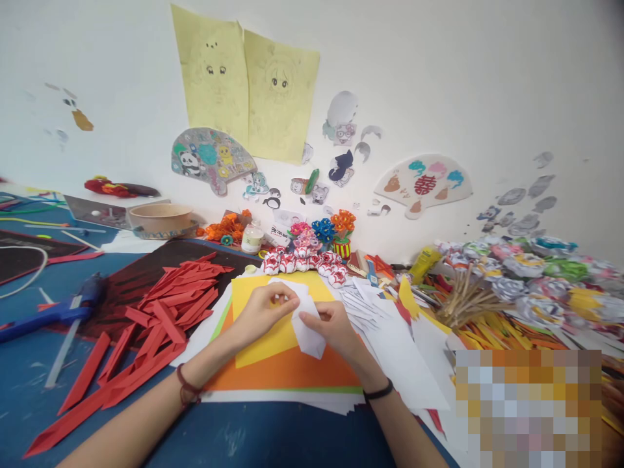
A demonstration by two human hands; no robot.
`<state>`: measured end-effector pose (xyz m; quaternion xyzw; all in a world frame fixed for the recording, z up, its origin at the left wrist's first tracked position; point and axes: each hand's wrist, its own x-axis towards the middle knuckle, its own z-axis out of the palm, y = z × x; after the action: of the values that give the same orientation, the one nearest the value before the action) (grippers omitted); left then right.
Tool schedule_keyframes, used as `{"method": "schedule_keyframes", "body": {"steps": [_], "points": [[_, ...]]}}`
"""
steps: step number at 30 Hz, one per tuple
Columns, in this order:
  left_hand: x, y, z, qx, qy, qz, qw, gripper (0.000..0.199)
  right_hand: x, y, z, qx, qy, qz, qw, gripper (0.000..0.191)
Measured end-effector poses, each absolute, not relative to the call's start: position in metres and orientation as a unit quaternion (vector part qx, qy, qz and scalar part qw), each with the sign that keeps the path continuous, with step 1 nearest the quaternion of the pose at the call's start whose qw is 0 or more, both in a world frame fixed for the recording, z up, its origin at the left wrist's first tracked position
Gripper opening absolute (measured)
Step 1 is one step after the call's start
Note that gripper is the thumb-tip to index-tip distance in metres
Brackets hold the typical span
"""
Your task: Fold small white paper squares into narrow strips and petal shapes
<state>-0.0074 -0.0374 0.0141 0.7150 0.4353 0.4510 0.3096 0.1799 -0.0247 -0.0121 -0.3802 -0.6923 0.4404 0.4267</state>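
A folded piece of white paper (309,335) hangs between my two hands, over stacked yellow (266,331) and orange (273,377) sheets. My left hand (266,309) pinches its upper left edge with thumb and fingertips. On its right side, my right hand (336,325) grips it between thumb and fingers. The paper is tilted, with its pointed lower end toward me. White and green sheet edges show beneath the orange sheet.
Folded red paper strips (166,312) lie at the left, beside a blue glue gun (73,309). White sheets (404,351) spread to the right. Paper flowers (302,260) and a round bowl (160,220) stand at the back. Bundled sticks (468,299) lie right.
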Motion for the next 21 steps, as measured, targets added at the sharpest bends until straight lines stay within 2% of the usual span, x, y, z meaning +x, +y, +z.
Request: {"method": "schedule_keyframes", "body": {"steps": [4, 16, 21], "points": [[-0.007, -0.037, 0.010, 0.723, 0.427, 0.453, 0.299, 0.020, 0.180, -0.024, -0.013, -0.369, -0.699, 0.452, 0.414, 0.042], [-0.001, -0.041, 0.009, 0.759, 0.446, 0.414, 0.231, 0.027, 0.183, -0.019, -0.017, -0.350, -0.668, 0.499, 0.427, 0.033], [0.001, -0.042, 0.003, 0.775, 0.453, 0.366, 0.246, 0.030, 0.185, -0.016, -0.017, -0.354, -0.663, 0.494, 0.437, 0.028]]}}
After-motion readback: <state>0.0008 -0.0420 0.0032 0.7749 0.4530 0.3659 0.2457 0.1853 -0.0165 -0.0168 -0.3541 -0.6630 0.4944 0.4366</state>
